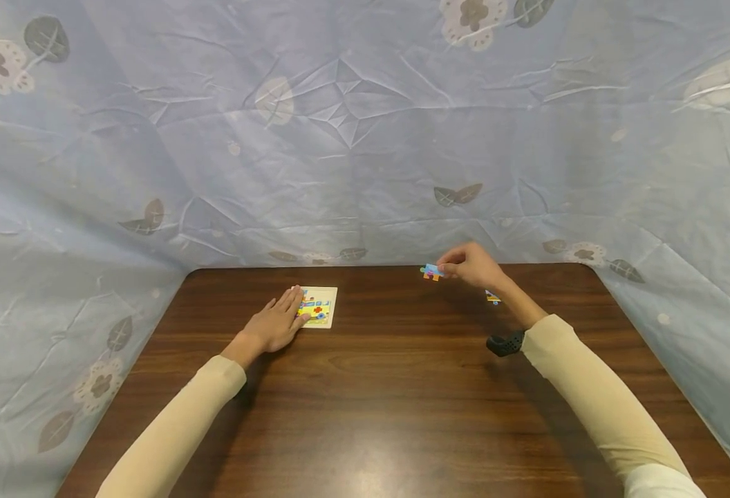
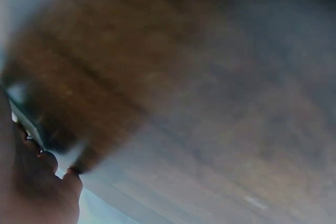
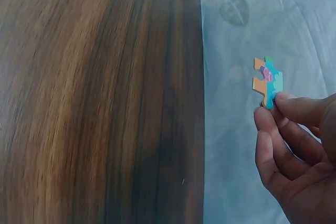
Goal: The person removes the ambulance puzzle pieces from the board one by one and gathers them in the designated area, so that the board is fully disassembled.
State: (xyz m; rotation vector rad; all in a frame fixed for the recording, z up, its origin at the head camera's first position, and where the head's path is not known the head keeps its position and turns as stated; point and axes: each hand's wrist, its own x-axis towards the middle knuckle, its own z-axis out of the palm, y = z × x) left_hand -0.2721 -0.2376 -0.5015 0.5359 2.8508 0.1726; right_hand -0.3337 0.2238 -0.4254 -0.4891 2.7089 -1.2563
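Observation:
A small puzzle board point(image 1: 331, 308) with a pale frame and a colourful picture lies toward the back of the table, left of centre. My left hand point(image 1: 274, 324) rests on its left side with fingers straight, covering part of the picture. In the left wrist view only the edge of that hand point(image 2: 42, 192) shows, and the board is too blurred to make out. Above the table's back edge, my right hand point(image 1: 473, 266) pinches a blue and orange jigsaw piece point(image 1: 431, 271) between thumb and fingers. The right wrist view shows the same piece point(image 3: 270, 81) at the fingertips.
Another jigsaw piece point(image 1: 493, 297) lies on the brown wooden table point(image 1: 365, 394), partly behind the right forearm. A black wrist strap point(image 1: 505, 344) sits at the right wrist. Pale blue patterned cloth point(image 1: 352, 173) hangs behind the table and along its sides.

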